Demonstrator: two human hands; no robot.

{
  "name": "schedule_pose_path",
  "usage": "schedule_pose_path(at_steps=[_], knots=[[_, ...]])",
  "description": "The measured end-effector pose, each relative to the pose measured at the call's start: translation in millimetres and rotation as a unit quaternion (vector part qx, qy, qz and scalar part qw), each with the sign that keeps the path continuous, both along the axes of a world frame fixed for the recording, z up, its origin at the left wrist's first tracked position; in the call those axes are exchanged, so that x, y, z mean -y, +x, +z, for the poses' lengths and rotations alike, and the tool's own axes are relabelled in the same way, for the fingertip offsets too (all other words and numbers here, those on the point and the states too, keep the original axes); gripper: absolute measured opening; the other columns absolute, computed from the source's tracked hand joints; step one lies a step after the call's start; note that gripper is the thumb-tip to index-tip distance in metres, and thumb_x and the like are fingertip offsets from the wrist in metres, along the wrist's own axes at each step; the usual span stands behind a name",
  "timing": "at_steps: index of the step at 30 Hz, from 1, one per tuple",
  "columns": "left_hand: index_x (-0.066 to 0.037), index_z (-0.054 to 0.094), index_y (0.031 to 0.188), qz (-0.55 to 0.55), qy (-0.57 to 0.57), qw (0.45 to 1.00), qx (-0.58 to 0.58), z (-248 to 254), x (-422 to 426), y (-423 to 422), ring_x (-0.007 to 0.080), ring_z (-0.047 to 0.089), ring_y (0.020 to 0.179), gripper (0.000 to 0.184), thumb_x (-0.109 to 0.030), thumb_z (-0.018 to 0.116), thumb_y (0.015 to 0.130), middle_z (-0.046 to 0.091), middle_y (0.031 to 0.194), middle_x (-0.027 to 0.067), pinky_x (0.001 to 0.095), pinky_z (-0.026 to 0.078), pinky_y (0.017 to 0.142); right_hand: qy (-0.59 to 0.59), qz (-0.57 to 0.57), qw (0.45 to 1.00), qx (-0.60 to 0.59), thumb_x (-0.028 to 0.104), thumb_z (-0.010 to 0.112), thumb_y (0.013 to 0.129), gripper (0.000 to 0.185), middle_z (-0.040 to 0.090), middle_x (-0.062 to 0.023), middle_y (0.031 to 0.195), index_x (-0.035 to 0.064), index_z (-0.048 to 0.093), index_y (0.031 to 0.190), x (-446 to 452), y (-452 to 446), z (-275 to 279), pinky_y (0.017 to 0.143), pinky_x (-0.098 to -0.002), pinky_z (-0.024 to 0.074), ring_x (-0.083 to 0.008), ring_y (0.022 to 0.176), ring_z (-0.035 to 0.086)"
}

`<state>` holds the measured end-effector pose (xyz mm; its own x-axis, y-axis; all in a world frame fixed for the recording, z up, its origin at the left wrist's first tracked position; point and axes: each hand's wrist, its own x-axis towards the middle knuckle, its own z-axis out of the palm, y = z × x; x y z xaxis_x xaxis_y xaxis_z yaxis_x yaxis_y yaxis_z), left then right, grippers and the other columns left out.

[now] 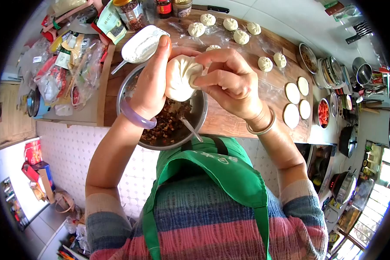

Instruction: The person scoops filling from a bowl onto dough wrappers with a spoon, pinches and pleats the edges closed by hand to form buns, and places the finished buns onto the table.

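A pleated dough bun (180, 80) is held up over a metal bowl (200, 113) of dark chopped filling. My left hand (154, 82) cradles the bun from its left side, thumb pointing up. On the other side, my right hand (232, 84) pinches the bun's pleated edge between thumb and fingers. A spoon (190, 128) leans in the filling below. Several pleated buns (241, 37) sit on the wooden board (229, 117), partly dusted with flour. Flat round dough wrappers (292, 93) lie at the board's right end.
A white scoop of flour (143, 44) is left of the hands. Plastic bags (52, 78) crowd the far left. Jars (130, 13) and a knife (211, 8) are at the back. To the right are a bowl of red pieces (323, 113) and stacked dishes (327, 73).
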<state>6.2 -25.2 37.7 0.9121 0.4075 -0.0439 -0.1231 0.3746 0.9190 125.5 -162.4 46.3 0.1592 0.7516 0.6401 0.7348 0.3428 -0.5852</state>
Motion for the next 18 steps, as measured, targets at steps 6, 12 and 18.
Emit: schedule_pose_path(at_steps=[6,12,18], knots=[[-0.002,0.055,0.122,-0.144,-0.046,0.988,-0.043,14.6,-13.3,-5.5,0.0155,0.065,0.085,0.079,-0.068,0.023,0.093,0.065,0.101,0.0104,0.0275,0.058,0.062,0.045,0.007,0.999,0.016,0.000,0.077,0.069,0.019,0.064,-0.0037,0.086,0.0065,0.068,0.084,-0.7,6.7,0.2,0.066,-0.0281,0.0538,-0.0168,0.080,0.065],[0.002,0.049,0.129,0.088,0.095,0.990,0.055,2.1,17.0,-0.1,0.0194,0.061,0.102,0.087,-0.068,0.012,0.094,0.063,0.113,0.0113,0.0303,0.045,0.094,-0.067,-0.099,0.949,-0.291,0.004,0.079,0.073,0.020,0.065,-0.0034,0.082,0.0033,0.067,0.089,1.0,-19.3,-4.1,0.060,-0.0220,0.0496,-0.0090,0.067,0.060],[0.002,0.055,0.124,-0.161,0.009,0.980,-0.117,15.9,-17.5,-8.9,0.0148,0.062,0.098,0.085,-0.065,0.011,0.095,0.065,0.108,0.0096,0.0275,0.051,0.085,0.015,-0.058,0.998,-0.033,0.005,0.078,0.073,0.013,0.063,-0.0036,0.076,0.0053,0.067,0.081,5.5,-4.9,7.8,0.056,-0.0241,0.0486,-0.0098,0.069,0.061]])
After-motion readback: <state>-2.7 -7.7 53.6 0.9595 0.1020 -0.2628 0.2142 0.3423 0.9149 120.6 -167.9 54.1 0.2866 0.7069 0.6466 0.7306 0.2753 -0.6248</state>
